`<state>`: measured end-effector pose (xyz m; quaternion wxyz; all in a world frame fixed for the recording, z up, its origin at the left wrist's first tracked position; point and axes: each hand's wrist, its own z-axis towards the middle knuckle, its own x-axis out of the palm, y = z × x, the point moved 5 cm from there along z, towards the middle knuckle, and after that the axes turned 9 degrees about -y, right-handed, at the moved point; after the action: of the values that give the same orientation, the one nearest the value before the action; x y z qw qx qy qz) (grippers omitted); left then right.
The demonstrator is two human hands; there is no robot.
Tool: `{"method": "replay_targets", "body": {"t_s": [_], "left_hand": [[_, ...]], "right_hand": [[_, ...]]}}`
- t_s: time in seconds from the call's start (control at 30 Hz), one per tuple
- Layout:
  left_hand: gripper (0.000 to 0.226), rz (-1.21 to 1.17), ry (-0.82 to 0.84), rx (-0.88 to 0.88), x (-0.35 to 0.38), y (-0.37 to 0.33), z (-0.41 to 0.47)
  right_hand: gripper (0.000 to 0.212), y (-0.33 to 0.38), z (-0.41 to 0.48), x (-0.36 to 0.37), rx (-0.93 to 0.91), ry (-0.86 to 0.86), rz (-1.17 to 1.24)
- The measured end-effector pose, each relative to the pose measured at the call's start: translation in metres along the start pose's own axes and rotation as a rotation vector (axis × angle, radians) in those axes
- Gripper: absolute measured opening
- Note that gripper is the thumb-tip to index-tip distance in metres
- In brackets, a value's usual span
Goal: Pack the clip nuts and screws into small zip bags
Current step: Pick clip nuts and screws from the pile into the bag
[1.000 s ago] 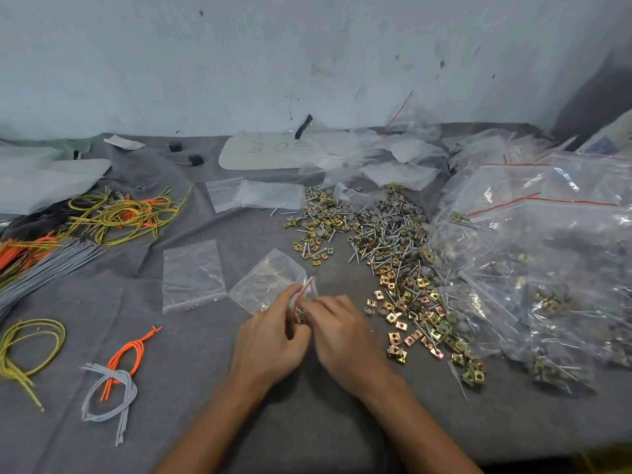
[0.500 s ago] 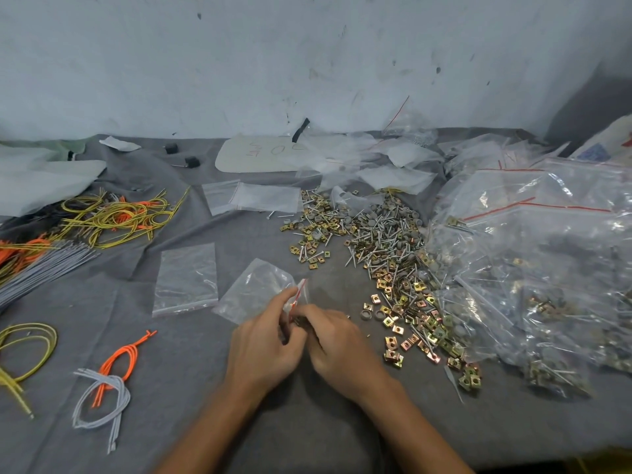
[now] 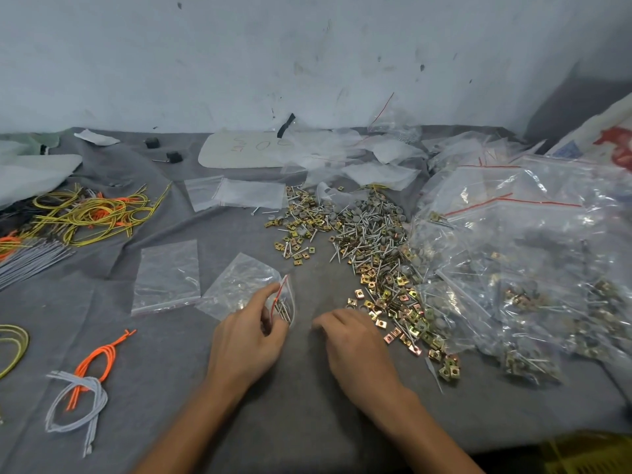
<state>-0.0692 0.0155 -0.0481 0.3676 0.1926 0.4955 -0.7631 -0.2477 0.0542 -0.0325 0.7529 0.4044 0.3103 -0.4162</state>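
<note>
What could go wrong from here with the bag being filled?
1. The left hand holds the small bag only near its mouth, which looks unsealed, and the screws sit right there; tipping it could spill them.
2. The right hand is beside densely heaped clip nuts, so it may pick a wrong count.

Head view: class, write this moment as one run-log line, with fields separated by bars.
left hand: pinches zip bag mouth | bag contents: screws | right hand: curled beside clip nuts, grasp unseen
</note>
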Motion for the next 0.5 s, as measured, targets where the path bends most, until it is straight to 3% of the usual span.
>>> {"method": "replay_targets", "body": {"t_s": [0.17,0.37,0.5], "left_hand": [[0.054,-0.015,0.009,0.001,0.0,-0.001,0.0],[0.054,-0.02,0.0,0.002,-0.001,-0.003,0.0],[0.054,-0.019,0.002,-0.001,-0.001,-0.003,0.0]], "right_hand": [[0.019,-0.006,-0.001,-0.005,-0.024,0.039,-0.029],[0.023,-0.015,-0.018,-0.03,0.022,-0.044,0.092],[0.015,-0.05,0.004,-0.04,0.119,-0.068,-0.047]]}}
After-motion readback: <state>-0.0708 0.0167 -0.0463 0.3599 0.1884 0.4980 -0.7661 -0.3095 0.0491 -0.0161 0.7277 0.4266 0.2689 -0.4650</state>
